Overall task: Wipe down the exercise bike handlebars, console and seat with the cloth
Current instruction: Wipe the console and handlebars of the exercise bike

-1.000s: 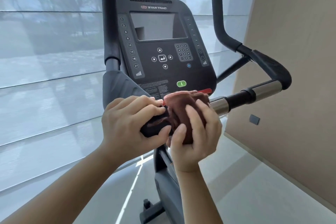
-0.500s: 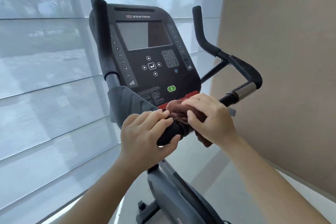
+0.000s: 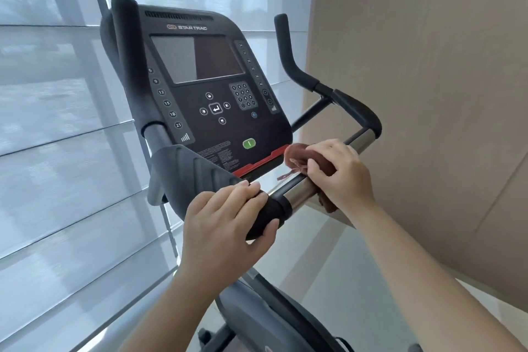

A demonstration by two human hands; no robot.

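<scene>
The exercise bike's black console [image 3: 211,88] faces me, its screen dark. Below it runs the handlebar [image 3: 297,191], with a black grip and a chrome section. My left hand [image 3: 225,228] is wrapped around the black grip. My right hand [image 3: 340,171] presses a brown cloth [image 3: 297,156] around the chrome bar, just right of the console's red lower edge; cloth also hangs below the bar. The right handlebar loop [image 3: 360,111] curves up to an upright horn. The seat is out of view.
Grey window blinds [image 3: 65,151] fill the left side behind the bike. A beige wall [image 3: 428,66] stands close on the right. The bike's grey frame [image 3: 257,311] drops between my arms to a pale floor.
My right hand has slid the cloth rightward along the bar, from beside my left hand onto the chrome section, which now shows between the hands. My left hand keeps its grip.
</scene>
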